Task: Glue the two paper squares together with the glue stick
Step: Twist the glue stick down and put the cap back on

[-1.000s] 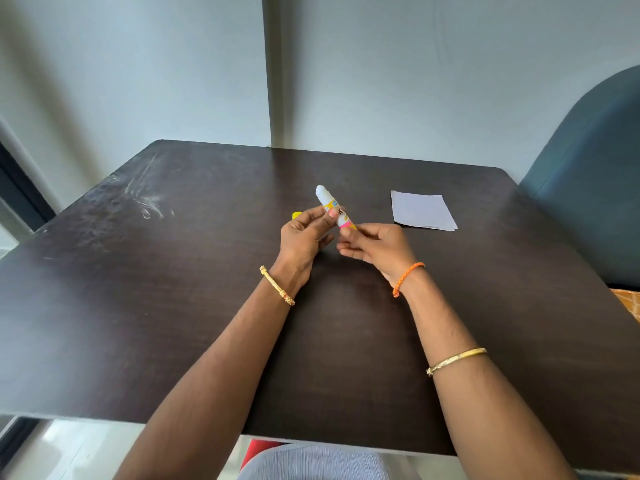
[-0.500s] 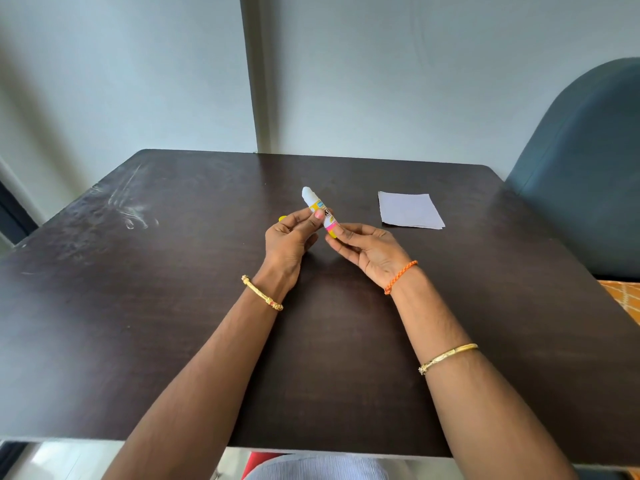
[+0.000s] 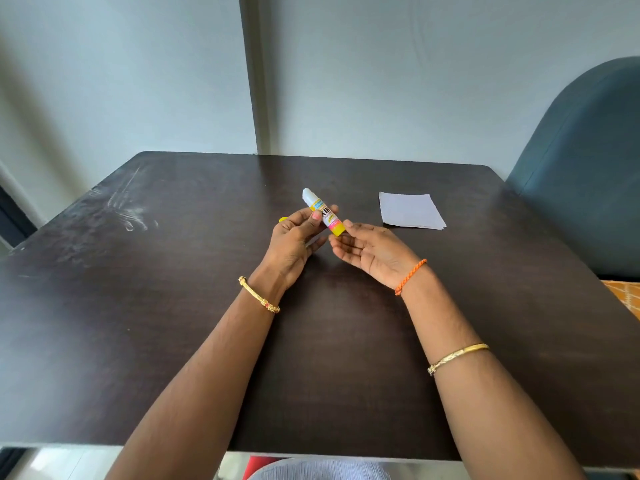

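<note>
Two hands meet over the middle of the dark table point(image 3: 173, 341). The left hand point(image 3: 294, 242) pinches the glue stick point(image 3: 323, 212) by its barrel between thumb and fingertips, the white tip tilted up and away to the far left, with what looks like the yellow cap point(image 3: 283, 219) tucked behind its fingers. The right hand point(image 3: 372, 251), half a second ago pinching the stick's yellow base as if twisting it, now lies palm up with fingers loosely spread, one fingertip just touching the base. That loosening suggests the glue is wound out and the stick is ready to use. The paper squares point(image 3: 410, 210) lie stacked flat, well apart to the far right, untouched and apparently unglued, so the spreading step is probably next, once a hand brings the stick over to them
</note>
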